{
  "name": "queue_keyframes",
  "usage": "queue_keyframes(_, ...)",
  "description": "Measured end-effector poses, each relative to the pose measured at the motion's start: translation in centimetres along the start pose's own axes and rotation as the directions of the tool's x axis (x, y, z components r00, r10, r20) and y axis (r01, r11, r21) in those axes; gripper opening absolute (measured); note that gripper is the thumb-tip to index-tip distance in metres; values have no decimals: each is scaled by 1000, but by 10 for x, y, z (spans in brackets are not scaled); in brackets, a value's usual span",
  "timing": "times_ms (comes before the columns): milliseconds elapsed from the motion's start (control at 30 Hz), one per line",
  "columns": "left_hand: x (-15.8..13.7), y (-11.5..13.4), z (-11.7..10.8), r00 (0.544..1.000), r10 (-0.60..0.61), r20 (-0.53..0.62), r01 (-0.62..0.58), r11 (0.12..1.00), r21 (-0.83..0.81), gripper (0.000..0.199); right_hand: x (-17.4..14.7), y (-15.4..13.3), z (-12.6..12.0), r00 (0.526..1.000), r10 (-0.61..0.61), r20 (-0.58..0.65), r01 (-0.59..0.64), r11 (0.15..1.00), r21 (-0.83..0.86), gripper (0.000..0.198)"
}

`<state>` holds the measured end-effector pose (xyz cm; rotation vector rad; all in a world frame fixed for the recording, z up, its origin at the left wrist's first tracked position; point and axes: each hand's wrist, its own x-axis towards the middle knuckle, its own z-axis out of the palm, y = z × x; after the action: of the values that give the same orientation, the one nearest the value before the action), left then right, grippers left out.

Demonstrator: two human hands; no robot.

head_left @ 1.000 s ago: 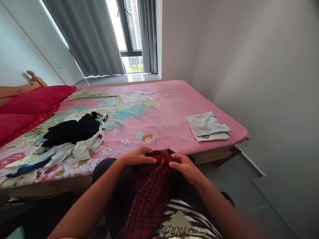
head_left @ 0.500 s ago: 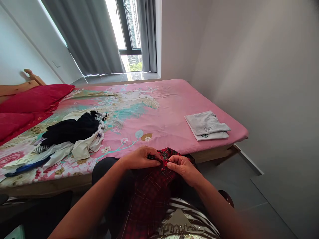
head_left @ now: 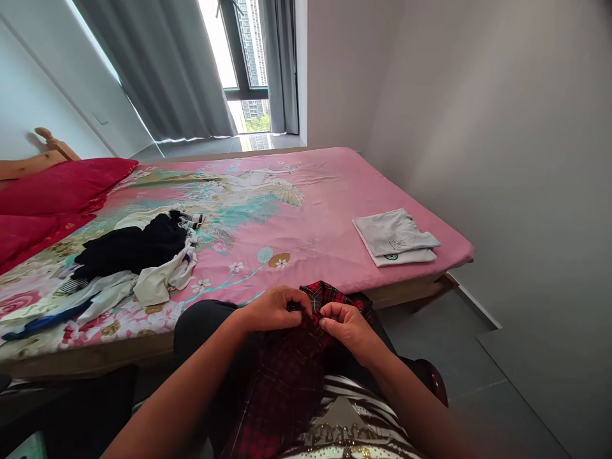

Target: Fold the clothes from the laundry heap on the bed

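Note:
Across my lap lies a red and black plaid shirt [head_left: 287, 376], its upper end bunched above my knees. My left hand [head_left: 280, 308] pinches the cloth from the left, thumb and fingers curled near a small red button [head_left: 314, 320]. From the right, my right hand [head_left: 348, 328] grips the shirt's edge between thumb and fingertips, close beside the button. The fingertips of both hands nearly meet, and they partly hide the cloth between them.
Ahead stands a bed [head_left: 329, 236] with a pink flowered sheet. On its left lies a loose pile of clothes [head_left: 134, 248], near red pillows [head_left: 62, 185]. Folded pale shirts [head_left: 394, 236] are stacked near the right edge. A wall [head_left: 502, 159] rises on the right.
My left fingers have moved in closer to my right fingertips at the button, which is now more covered. The view has shifted slightly.

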<state>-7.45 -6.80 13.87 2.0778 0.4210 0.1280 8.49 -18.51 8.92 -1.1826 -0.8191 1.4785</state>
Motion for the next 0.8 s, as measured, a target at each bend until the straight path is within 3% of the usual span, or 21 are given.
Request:
queue_keyframes(200,-1,-2,6,989,145,-9,-145,989,-2,30,2,12,-2,993,-111,-36,106,987,-124,28)
queue_keyframes(333,-5,-4,9,994,107,12,-108,994,25,31,2,16,-5,964,-261,-44,241,936,-255,37)
queue_keyframes(533,-13,-14,15,997,20,-78,-18,999,28,28,-3,17,-12,988,-134,71,148,953,-263,33)
queue_keyframes(667,-17,-16,19,998,25,-53,-26,1000,-8,30,-4,19,-17,992,-100,80,122,932,-340,25)
queue_keyframes(800,-20,-16,24,1000,15,-17,-16,1000,-19,32,-6,19,-21,969,-226,97,245,861,-447,16)
